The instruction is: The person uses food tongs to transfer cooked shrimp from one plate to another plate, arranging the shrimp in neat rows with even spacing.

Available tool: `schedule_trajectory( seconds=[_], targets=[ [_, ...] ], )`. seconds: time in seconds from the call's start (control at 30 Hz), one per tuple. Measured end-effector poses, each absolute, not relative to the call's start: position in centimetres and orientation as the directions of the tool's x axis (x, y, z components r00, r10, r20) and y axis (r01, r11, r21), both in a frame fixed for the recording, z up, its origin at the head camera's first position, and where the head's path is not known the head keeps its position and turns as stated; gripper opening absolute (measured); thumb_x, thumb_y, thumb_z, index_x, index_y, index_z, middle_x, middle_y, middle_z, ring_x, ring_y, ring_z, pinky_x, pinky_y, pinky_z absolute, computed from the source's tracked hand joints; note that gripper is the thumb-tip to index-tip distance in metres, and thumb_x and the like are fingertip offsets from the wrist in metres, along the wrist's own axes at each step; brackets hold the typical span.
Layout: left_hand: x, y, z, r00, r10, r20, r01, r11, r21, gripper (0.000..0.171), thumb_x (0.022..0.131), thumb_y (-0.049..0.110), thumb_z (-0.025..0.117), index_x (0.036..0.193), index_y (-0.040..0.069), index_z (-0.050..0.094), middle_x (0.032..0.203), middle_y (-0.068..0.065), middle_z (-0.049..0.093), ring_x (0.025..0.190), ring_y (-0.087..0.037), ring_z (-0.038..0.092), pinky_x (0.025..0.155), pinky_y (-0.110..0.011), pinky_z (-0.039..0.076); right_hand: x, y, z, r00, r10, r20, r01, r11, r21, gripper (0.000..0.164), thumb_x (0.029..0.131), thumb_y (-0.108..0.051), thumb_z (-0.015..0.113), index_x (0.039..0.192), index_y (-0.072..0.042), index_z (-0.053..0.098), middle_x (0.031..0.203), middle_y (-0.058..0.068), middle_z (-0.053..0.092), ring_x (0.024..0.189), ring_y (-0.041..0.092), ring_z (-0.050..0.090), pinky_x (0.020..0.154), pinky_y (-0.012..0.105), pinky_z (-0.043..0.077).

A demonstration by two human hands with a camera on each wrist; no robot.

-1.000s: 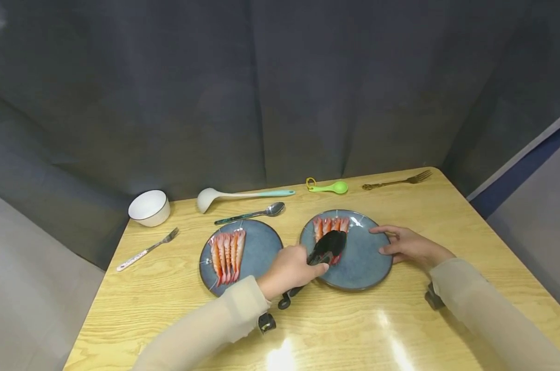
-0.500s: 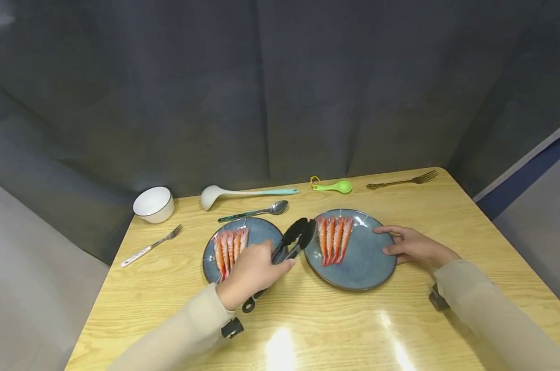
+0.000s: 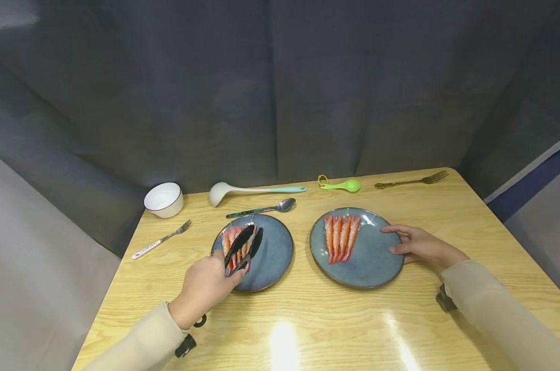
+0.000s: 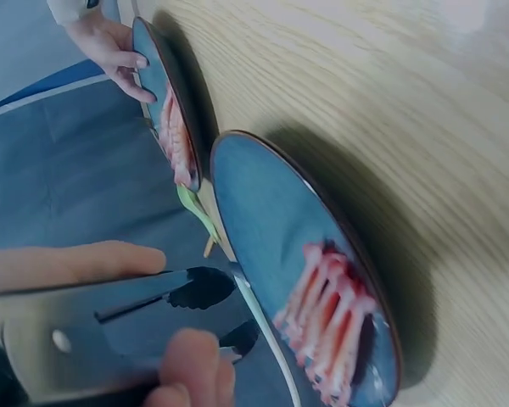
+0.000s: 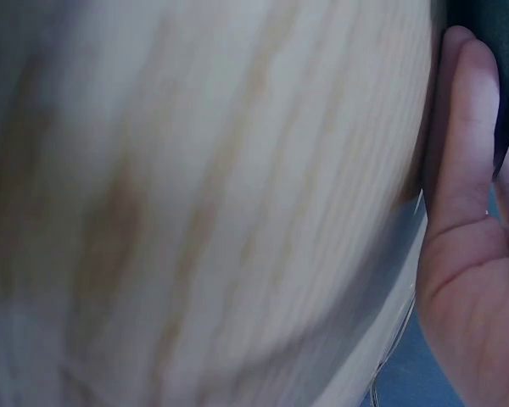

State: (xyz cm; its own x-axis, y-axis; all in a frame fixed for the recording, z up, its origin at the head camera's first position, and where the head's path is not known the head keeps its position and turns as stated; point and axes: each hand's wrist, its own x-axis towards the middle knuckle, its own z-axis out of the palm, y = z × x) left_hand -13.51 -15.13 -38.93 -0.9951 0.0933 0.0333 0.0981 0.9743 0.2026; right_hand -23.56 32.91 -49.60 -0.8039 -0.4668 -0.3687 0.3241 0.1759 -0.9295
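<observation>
My left hand grips black-tipped tongs, held over the left blue-grey plate. The two tong tips stand apart with nothing between them, as the left wrist view shows. Several red-and-white shrimp lie side by side on that plate, partly covered by the tongs in the head view. On the right blue-grey plate another row of shrimp lies on the left half. My right hand holds this plate by its right rim, thumb and index finger over the edge, other fingers below it.
Along the back lie a white ladle with a turquoise handle, a green measuring spoon and a bronze fork. A metal spoon sits behind the left plate. Farther left are a white bowl and a small fork.
My left hand has carried the tongs leftward from over the right plate's shrimp to above the left plate's shrimp. My right hand stays at the right plate's rim.
</observation>
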Motion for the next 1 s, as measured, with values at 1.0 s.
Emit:
schedule_trajectory(
  seconds=[1.0],
  targets=[
    [-13.76, -15.62, -39.44, -0.993, 0.108, -0.043, 0.100, 0.982, 0.163, 0.055, 0.073, 0.043, 0.064, 0.097, -0.006, 0.055, 0.061, -0.006, 0.052, 0.048, -0.016, 0.047, 0.037, -0.031, 0.033, -23.45, 32.72, -49.49, -0.817, -0.421, -0.394, 0.331, 0.217, -0.918, 0.066, 0.080, -0.003, 0.060, 0.135, -0.005, 0.023, 0.126, 0.033, 0.032, 0.096, 0.030, 0.055, 0.074, 0.046, 0.044]
  ],
)
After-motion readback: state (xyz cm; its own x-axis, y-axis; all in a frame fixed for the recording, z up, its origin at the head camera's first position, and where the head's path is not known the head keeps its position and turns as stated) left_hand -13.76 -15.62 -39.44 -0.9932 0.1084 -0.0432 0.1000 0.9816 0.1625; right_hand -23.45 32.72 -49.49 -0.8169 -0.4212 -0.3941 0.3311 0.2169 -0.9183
